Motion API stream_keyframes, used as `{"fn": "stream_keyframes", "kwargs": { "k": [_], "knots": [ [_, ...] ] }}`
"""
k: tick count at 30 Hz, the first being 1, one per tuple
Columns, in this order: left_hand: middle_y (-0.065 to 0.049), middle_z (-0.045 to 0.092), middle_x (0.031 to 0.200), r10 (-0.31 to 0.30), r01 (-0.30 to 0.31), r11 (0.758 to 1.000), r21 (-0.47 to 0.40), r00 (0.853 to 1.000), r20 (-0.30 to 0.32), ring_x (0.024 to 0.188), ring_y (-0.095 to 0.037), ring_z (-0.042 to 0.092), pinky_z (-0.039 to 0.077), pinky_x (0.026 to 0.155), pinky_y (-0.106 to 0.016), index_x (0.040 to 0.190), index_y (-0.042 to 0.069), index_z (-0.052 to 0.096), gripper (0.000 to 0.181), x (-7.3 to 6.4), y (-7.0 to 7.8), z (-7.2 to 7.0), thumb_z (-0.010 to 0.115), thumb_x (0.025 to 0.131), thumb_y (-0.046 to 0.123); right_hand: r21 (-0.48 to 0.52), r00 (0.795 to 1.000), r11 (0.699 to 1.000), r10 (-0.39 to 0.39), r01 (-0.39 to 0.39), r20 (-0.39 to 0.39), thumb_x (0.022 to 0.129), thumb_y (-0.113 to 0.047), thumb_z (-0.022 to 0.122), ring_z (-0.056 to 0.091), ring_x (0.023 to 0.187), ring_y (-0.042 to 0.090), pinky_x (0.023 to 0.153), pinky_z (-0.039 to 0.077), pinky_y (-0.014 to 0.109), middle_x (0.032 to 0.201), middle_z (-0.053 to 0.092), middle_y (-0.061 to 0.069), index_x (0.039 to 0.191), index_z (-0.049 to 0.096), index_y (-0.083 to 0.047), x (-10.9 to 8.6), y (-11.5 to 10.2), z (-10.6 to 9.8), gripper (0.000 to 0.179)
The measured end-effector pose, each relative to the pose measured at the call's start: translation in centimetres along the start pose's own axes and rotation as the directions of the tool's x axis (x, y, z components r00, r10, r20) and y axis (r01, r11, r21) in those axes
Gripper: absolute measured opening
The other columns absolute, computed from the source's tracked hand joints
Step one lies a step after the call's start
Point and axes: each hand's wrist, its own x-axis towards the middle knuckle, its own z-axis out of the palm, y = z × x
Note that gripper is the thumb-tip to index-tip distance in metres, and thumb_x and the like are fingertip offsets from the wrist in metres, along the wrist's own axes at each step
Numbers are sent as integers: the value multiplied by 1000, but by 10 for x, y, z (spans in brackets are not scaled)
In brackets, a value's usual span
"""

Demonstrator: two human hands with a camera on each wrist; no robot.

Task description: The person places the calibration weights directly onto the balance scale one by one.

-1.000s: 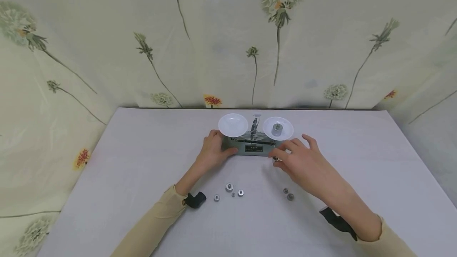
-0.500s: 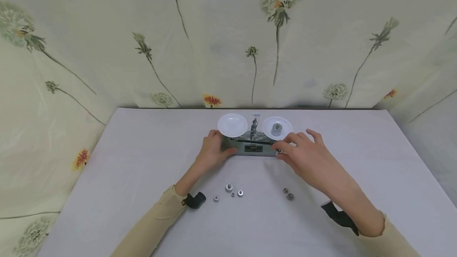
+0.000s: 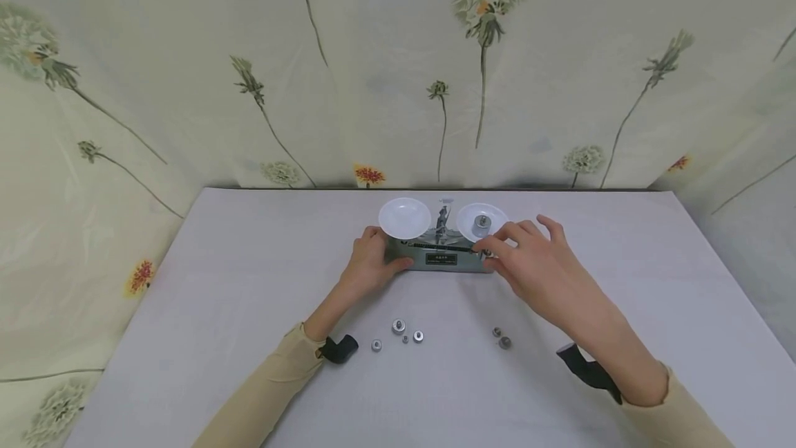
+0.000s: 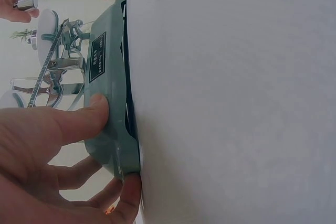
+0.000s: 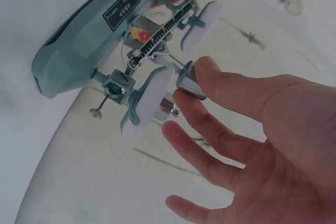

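Observation:
A green balance scale (image 3: 441, 266) with two white pans stands near the table's far edge. My left hand (image 3: 368, 265) grips its left end, thumb on the front face of the base (image 4: 113, 145) and fingers round the end. Between thumb and index finger my right hand (image 3: 541, 278) pinches a small silver weight (image 5: 190, 81), held close to the right pan (image 5: 152, 100); the other fingers are spread apart. A larger weight (image 3: 481, 225) stands on that right pan. Nothing lies on the left pan (image 3: 405, 218).
Several small weights (image 3: 399, 326) stand on the table in front of the scale, left of centre. Two more weights (image 3: 505, 343) are to the right, below my right forearm. Behind the table hangs a flowered cloth (image 3: 373, 88).
My right hand has risen with the weight, from low in front of the scale's base to beside the right pan. The left hand has kept its grip in place.

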Motion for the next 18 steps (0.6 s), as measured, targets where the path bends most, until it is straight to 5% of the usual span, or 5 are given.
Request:
{"fn": "stream_keyframes", "kwargs": {
  "k": [18],
  "knots": [
    [-30,63,143,-16,16,1000,-3,1000,6,142,-43,53,39,121,-63,150,-7,54,70,0,2,1,85,93,20,8,1000,1000,19,-19,8,92,-12,85,73,108,35,112,42,77,107,76,5,118,78,-21,9,6,1,28]
  ]
}}
